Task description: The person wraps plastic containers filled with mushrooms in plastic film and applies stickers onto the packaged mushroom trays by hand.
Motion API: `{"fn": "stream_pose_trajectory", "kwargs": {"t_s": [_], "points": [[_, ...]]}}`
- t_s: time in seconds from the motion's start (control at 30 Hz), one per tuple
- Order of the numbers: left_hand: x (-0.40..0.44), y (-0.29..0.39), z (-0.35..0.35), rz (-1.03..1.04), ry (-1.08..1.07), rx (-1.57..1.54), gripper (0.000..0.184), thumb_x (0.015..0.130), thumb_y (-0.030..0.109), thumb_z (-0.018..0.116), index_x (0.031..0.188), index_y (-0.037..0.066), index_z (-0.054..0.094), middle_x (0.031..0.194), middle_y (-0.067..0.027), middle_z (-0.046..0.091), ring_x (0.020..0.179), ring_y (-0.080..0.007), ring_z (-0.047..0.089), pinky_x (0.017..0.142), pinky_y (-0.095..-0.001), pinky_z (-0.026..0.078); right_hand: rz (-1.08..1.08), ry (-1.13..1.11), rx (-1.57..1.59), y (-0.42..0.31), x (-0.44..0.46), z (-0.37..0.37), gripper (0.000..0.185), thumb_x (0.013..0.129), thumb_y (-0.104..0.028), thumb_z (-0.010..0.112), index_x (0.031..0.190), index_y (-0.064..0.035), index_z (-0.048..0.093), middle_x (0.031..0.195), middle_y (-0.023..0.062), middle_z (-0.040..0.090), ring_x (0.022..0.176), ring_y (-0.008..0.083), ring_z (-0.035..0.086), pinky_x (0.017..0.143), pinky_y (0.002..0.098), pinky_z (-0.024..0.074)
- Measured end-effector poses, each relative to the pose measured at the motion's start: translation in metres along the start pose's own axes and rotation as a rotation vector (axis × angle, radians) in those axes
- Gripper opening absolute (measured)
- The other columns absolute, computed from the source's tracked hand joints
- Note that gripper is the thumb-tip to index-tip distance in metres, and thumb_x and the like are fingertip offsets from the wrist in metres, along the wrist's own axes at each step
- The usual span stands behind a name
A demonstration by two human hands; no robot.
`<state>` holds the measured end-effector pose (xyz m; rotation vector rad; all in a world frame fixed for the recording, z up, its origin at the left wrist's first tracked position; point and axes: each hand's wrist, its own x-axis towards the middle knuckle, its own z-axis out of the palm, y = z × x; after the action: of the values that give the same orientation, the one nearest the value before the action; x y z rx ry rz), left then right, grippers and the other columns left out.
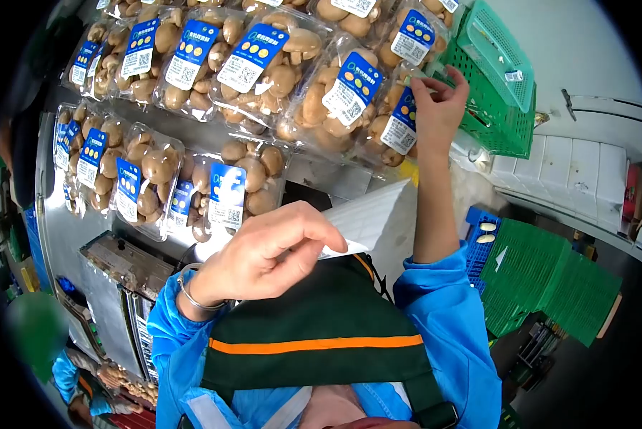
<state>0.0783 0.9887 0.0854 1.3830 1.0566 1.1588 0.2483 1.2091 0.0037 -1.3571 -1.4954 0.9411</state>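
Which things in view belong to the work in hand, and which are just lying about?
In use:
- mushroom packs, one under the right hand
- their blue labels
- white sheet at the left hand

Apparently lying about:
- green baskets
- blue crate

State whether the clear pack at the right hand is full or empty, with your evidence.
The clear pack is full: brown mushrooms show through its plastic around the blue-and-white label, by the right hand.

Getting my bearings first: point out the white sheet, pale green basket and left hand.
White sheet [382, 209], head view, broad face.
Pale green basket [494, 60], head view, perforated body.
Left hand [262, 245], head view, back of hand.
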Motion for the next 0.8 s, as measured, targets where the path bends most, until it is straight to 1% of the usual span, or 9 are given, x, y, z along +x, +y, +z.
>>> {"fn": "stream_pose_trajectory", "kwargs": {"t_s": [0.13,0.3,0.4,0.53,0.57,0.67,0.7,0.73,0.8], "points": [[-0.006,-0.002,-0.008,0.115,0.042,-0.001,0.020,0.072,0.001,0.069,0.089,0.003,0.058,0.082,-0.0075,0.057,0.073,-0.0195,0.057,0.063,-0.0274,0.045,-0.067,0.187,0.087,-0.029,-0.016,0.007,0.033,0.075,-0.011,0.069,0.101,0.0019,0.054,0.080,0.0055,0.058,0.062,0.0080,0.049,0.058,0.0209,0.0429],[-0.015,0.011,-0.010,0.191,0.221,0.253,0.029,0.064,0.000,0.075,0.088,0.003,0.059,0.082,-0.0078,0.062,0.075,-0.0196,0.059,0.065,-0.0285,0.047,0.434,-0.204,0.637,-0.032,-0.013,0.051,0.014,0.076,-0.006,0.067,0.087,0.0000,0.061,0.068,0.0024,0.060,0.053,0.0079,0.054,0.039,0.0194,0.0418],[-0.027,0.013,-0.015,0.195,0.238,0.253,0.029,0.064,-0.001,0.074,0.089,0.003,0.060,0.082,-0.0080,0.062,0.076,-0.0193,0.059,0.065,-0.0281,0.047,0.423,-0.133,0.638,-0.031,-0.006,0.068,0.010,0.075,-0.005,0.064,0.080,0.0010,0.058,0.059,0.0059,0.055,0.039,0.0115,0.045,0.038,0.0234,0.0412],[-0.035,0.015,-0.020,0.198,0.227,0.204,0.028,0.066,-0.003,0.072,0.091,0.002,0.061,0.084,-0.0089,0.061,0.076,-0.0212,0.059,0.064,-0.0290,0.047,0.357,-0.168,0.328,-0.026,-0.001,0.075,0.014,0.075,-0.007,0.067,0.084,0.0013,0.061,0.063,0.0045,0.058,0.049,0.0074,0.052,0.038,0.0173,0.0387],[-0.036,0.015,-0.023,0.209,0.219,0.193,0.029,0.067,-0.003,0.071,0.093,0.002,0.061,0.085,-0.0094,0.060,0.076,-0.0222,0.059,0.064,-0.0297,0.048,0.287,-0.207,0.157,-0.030,0.000,0.074,0.024,0.074,-0.012,0.068,0.090,0.0026,0.058,0.066,0.0055,0.058,0.048,0.0071,0.051,0.038,0.0180,0.0367],[-0.035,0.020,-0.024,0.196,0.268,0.227,0.027,0.063,-0.001,0.074,0.086,0.002,0.061,0.082,-0.0078,0.062,0.074,-0.0190,0.058,0.066,-0.0277,0.046,-0.391,-0.058,-0.435,-0.024,0.014,0.068,0.035,0.074,-0.017,0.069,0.100,0.0023,0.054,0.066,0.0034,0.056,0.047,0.0062,0.048,0.038,0.0188,0.0348],[-0.035,0.021,-0.025,0.200,0.287,0.232,0.026,0.064,-0.002,0.074,0.086,0.002,0.060,0.081,-0.0082,0.062,0.075,-0.0191,0.058,0.065,-0.0281,0.045,-0.459,-0.010,-0.379,-0.030,0.017,0.058,0.043,0.075,-0.021,0.068,0.106,0.0016,0.050,0.064,0.0003,0.050,0.048,0.0053,0.045,0.041,0.0197,0.0341],[-0.035,0.021,-0.027,0.216,0.289,0.226,0.026,0.064,-0.002,0.074,0.086,0.002,0.060,0.081,-0.0083,0.062,0.075,-0.0191,0.058,0.065,-0.0281,0.045,0.011,-0.126,0.015,-0.067,0.002,0.048,0.035,0.078,-0.020,0.065,0.103,0.0008,0.052,0.062,-0.0013,0.045,0.052,0.0046,0.044,0.044,0.0197,0.0342],[-0.033,0.023,-0.032,0.234,0.306,0.212,0.025,0.064,-0.002,0.073,0.086,0.001,0.060,0.080,-0.0084,0.062,0.075,-0.0190,0.058,0.065,-0.0280,0.044,0.178,-0.510,0.323,-0.118,-0.028,0.011,0.030,0.083,-0.018,0.059,0.106,-0.0003,0.053,0.064,-0.0011,0.046,0.054,0.0068,0.045,0.048,0.0213,0.0372]]}}
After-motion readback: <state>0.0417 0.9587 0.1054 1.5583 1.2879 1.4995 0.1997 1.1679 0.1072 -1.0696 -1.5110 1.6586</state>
